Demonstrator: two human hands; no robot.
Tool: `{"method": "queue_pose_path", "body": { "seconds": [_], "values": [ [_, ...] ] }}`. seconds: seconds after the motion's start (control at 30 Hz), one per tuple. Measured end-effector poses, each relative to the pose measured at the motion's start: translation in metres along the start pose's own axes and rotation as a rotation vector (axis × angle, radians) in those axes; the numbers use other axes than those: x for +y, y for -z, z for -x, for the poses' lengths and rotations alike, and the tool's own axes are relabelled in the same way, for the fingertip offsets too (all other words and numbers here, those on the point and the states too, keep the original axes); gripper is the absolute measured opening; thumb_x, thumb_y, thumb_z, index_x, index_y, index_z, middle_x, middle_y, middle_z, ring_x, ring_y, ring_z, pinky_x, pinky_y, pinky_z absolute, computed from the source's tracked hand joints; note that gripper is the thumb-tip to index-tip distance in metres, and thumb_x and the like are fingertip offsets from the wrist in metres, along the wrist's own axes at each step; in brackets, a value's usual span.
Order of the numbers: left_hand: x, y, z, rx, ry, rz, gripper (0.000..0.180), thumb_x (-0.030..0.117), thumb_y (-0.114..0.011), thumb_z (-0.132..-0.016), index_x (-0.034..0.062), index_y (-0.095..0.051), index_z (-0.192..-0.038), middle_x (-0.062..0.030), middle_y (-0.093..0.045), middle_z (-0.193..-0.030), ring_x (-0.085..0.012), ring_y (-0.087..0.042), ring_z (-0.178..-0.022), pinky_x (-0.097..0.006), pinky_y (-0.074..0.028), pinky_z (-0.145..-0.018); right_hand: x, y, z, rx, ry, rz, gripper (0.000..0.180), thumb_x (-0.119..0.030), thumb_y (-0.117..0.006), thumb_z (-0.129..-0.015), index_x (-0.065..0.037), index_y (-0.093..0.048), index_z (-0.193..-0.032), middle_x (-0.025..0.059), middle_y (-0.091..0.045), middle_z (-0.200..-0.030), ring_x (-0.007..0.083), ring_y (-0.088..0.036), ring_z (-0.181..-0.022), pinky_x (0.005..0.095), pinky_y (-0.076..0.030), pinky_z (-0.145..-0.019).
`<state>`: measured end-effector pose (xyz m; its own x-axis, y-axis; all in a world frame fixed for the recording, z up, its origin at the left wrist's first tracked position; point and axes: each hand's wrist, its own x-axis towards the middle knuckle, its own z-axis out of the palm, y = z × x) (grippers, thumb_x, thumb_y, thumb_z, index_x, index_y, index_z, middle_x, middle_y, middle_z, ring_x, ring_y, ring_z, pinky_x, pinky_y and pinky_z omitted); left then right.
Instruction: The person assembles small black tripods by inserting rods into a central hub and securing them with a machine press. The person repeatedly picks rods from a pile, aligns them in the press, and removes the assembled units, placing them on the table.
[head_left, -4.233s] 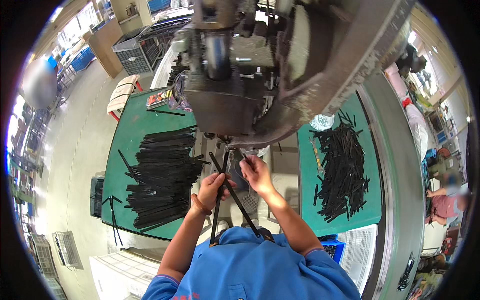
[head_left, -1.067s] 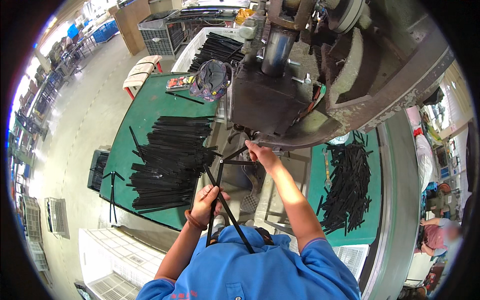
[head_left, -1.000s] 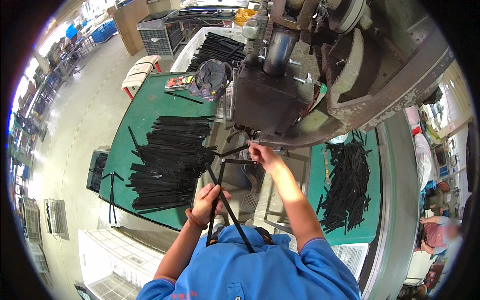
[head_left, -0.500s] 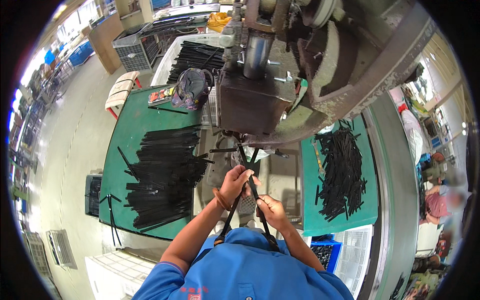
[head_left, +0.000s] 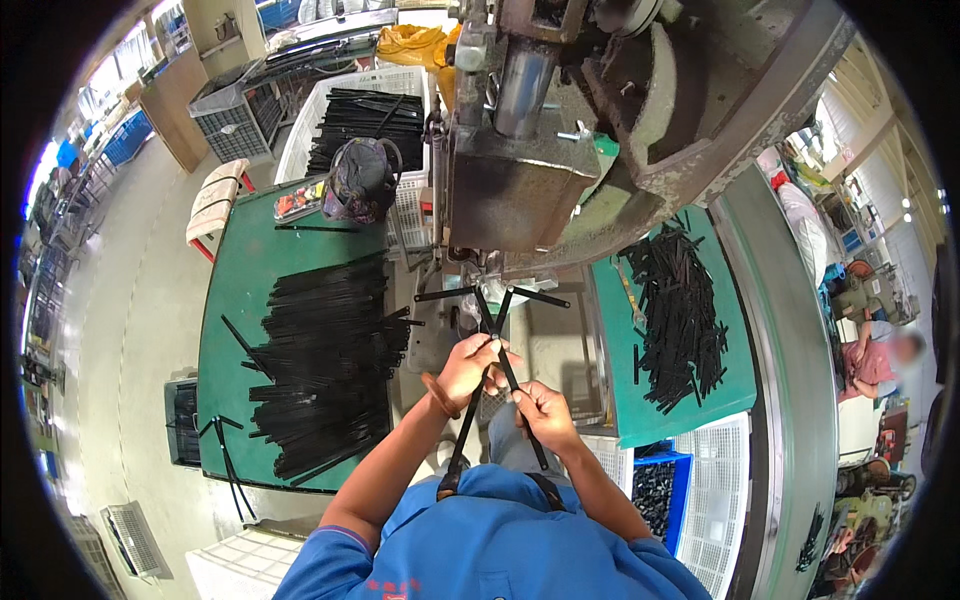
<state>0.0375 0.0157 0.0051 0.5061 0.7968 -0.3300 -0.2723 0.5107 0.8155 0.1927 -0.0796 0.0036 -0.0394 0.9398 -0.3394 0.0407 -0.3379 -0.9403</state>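
Two hands clamped on two crossed black rods

The left hand (head_left: 468, 366) and right hand (head_left: 538, 410) each keep a closed grip on one long, thin L-ended rod (head_left: 497, 330); the two cross above the grips, under the press (head_left: 520, 180), over the tabletop (head_left: 230, 300).

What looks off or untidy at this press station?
A few black bars hang bent over the front edge of the left green table, apart from the stacked pile. The right-hand pile lies jumbled. Both hands grip crossed bars normally.
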Motion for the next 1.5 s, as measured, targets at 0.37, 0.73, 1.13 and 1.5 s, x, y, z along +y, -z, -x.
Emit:
{"method": "queue_pose_path", "body": {
  "seconds": [0.37, 0.73, 1.13, 1.5],
  "values": [
    [-0.001, 0.0, -0.001, -0.008, -0.013, 0.053, 0.021, 0.021, -0.046, -0.095, 0.0014, -0.053, -0.097, -0.0126, -0.066, -0.089, -0.0109, -0.056, -0.055, -0.022, -0.044, -0.043, -0.014, -0.001, 0.003, -0.019, -0.029, -0.046, 0.016, -0.019, -0.054, -0.093, -0.003, -0.058, -0.094, -0.0001, -0.052, -0.058, 0.0064, -0.045, -0.045, 0.0221, -0.037, -0.042],
    [0.016, -0.017, 0.011, 0.055, -0.121, -0.077, 0.025, 0.023, -0.045, -0.096, -0.001, -0.051, -0.101, -0.0124, -0.066, -0.087, -0.0091, -0.053, -0.052, -0.021, -0.042, -0.042, -0.02, 0.008, 0.002, -0.12, 0.078, -0.08, 0.015, -0.017, -0.052, -0.095, -0.003, -0.057, -0.098, -0.0002, -0.054, -0.061, 0.0057, -0.046, -0.047, 0.0216, -0.037, -0.043],
    [-0.051, 0.094, 0.109, 0.821, -0.482, 0.243, 0.02, 0.014, -0.05, -0.09, 0.0019, -0.054, -0.105, -0.0009, -0.05, -0.068, -0.0087, -0.048, -0.055, -0.023, -0.043, -0.048, 0.005, -0.048, -0.026, -0.441, 0.578, 0.731, 0.027, -0.024, -0.057, -0.088, -0.006, -0.058, -0.108, 0.016, -0.064, -0.085, 0.0327, -0.062, -0.074, 0.0391, -0.049, -0.063],
    [-0.16, 0.345, 0.389, 1.751, 0.124, -1.145, 0.033, 0.015, -0.057, -0.084, 0.0039, -0.056, -0.114, -0.02, -0.061, -0.097, -0.0402, -0.057, -0.088, -0.044, -0.047, -0.076, 0.057, -0.2, -0.198, -0.538, 0.918, 1.18, 0.031, -0.016, -0.063, -0.08, -0.004, -0.056, -0.108, 0.01, -0.054, -0.108, 0.0284, -0.052, -0.102, 0.0382, -0.045, -0.085]
  ]
}}
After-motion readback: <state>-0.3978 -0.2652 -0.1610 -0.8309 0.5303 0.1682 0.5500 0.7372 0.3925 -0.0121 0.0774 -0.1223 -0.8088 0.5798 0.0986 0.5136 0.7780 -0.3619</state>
